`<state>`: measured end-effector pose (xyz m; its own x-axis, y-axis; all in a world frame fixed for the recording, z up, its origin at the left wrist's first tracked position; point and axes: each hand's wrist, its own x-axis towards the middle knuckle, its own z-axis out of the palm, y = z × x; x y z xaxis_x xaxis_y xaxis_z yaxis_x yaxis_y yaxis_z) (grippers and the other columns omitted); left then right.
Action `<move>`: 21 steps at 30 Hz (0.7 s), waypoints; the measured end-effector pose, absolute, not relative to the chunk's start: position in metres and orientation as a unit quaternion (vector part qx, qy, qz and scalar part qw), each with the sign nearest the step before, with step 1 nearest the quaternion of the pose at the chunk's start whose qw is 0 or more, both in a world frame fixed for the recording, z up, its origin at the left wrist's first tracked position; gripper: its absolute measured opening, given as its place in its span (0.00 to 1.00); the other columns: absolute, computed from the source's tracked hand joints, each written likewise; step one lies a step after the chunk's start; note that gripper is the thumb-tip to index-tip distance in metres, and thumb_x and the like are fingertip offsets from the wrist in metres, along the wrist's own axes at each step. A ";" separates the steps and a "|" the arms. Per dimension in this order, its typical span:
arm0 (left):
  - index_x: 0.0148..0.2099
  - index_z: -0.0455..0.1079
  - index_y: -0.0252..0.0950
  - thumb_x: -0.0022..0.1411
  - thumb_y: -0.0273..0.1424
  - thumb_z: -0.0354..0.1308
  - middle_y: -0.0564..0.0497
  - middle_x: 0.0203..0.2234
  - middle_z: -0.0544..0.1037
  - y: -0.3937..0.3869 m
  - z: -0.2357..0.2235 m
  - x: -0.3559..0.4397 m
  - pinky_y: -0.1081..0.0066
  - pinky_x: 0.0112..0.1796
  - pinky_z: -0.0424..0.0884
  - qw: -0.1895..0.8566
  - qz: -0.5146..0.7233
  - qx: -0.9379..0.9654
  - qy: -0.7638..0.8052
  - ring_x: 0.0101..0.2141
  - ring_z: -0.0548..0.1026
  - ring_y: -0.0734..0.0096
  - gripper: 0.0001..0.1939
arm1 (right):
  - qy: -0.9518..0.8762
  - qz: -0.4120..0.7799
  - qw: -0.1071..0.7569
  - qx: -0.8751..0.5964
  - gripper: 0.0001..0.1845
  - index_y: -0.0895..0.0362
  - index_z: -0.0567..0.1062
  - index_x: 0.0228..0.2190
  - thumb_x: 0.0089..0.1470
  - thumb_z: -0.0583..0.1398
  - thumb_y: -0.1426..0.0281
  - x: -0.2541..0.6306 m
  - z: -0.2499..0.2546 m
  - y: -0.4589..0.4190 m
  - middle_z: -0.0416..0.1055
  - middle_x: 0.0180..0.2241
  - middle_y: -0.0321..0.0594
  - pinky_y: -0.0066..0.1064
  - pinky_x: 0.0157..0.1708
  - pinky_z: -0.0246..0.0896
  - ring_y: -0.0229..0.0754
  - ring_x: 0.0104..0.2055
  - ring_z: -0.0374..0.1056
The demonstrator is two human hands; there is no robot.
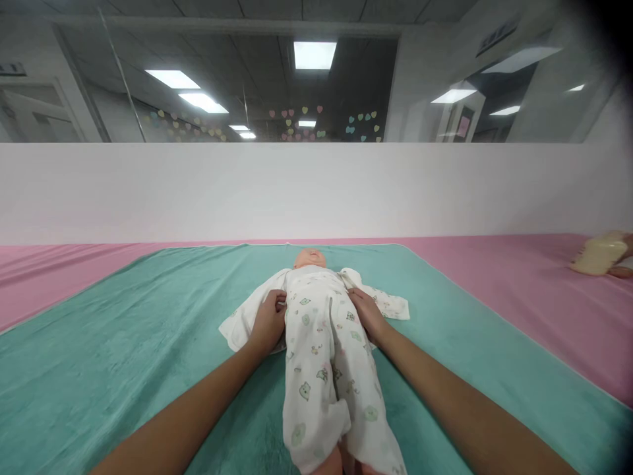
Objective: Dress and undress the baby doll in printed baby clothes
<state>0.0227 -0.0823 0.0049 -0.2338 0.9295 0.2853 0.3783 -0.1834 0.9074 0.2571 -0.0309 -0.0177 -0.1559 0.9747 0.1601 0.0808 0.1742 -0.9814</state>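
A baby doll [310,257] lies on its back, its head at the far end and its bare lower legs toward me. It wears white trousers [316,349] printed with small green figures, pulled high up the body, and a white top [247,316] whose sleeves spread out to both sides. My left hand [270,321] is closed with curled fingers at the left side of the trousers, over the top. My right hand [367,313] presses at the opposite side, gripping the trousers' edge; its fingertips are partly hidden in the cloth.
Under the doll spreads a teal blanket [148,343] on a pink cover [514,277]. At the far right, another person's hand [624,264] is beside a cream-coloured bottle-like object [598,253]. A white low wall [297,191] with a window [277,86] above closes off the back.
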 end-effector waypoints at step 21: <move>0.34 0.69 0.39 0.60 0.37 0.48 0.48 0.32 0.74 -0.053 0.013 0.013 0.67 0.41 0.59 0.145 0.461 0.657 0.578 0.37 0.68 0.62 0.11 | -0.783 0.158 0.425 -0.426 0.11 0.52 0.74 0.28 0.53 0.52 0.66 0.245 0.006 -0.010 0.71 0.31 0.37 0.31 0.39 0.51 0.43 0.35 0.62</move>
